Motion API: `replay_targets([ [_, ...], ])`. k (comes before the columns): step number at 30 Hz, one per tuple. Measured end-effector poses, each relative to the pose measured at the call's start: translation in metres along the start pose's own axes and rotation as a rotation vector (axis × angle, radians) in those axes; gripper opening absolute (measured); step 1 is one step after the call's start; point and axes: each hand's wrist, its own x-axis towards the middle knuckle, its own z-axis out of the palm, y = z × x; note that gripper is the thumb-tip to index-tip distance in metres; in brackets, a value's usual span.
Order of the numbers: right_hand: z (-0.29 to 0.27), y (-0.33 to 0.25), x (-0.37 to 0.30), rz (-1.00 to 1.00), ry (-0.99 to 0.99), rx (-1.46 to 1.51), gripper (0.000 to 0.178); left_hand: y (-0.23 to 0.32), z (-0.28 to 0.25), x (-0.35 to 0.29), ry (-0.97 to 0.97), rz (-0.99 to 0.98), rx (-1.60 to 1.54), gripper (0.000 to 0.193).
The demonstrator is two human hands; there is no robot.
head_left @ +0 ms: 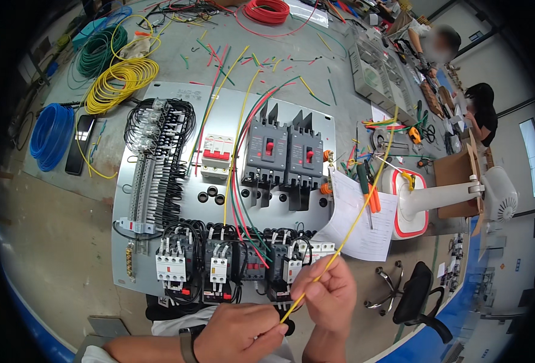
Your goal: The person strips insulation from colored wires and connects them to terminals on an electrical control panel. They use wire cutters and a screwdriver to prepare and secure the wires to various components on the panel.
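Observation:
My left hand (237, 333), with a dark band on the wrist, is closed on the lower end of a long yellow wire (355, 230). My right hand (329, 296) pinches the same wire a little higher, between thumb and fingers. From there the wire slants up and right across a printed sheet (364, 239). Both hands are at the near edge of a metal mounting plate (313, 221). Contactors (170, 266) wired in black line that edge. Farther back on the plate are two grey circuit breakers (269, 148) and a small white-and-red breaker (217, 151). Loose red, green and yellow wires trail over them.
Yellow (119, 78), blue (51, 136) and red (266, 11) wire coils lie on the bench, with a phone (81, 144) at left. Orange-handled screwdrivers (373, 199) rest on the sheet beside a white fan (443, 196). Two people (485, 115) work at right.

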Motion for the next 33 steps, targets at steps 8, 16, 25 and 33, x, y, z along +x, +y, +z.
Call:
replay_targets([
  [8,-0.028,-0.010,0.029,-0.079,0.020,-0.031,0.021,0.001,0.005,-0.011,0.003,0.009,0.009,0.029],
  [16,-0.055,-0.023,0.061,-0.147,0.120,-0.051,0.029,-0.004,0.009,-0.021,0.019,0.020,0.011,0.029],
  [25,-0.031,-0.020,0.056,-0.173,0.275,-0.059,0.040,-0.001,0.007,-0.008,-0.144,-0.069,-0.056,0.032],
  [33,-0.021,-0.016,0.060,-0.230,0.388,-0.038,0.037,-0.002,0.015,-0.015,-0.157,-0.104,-0.124,0.034],
])
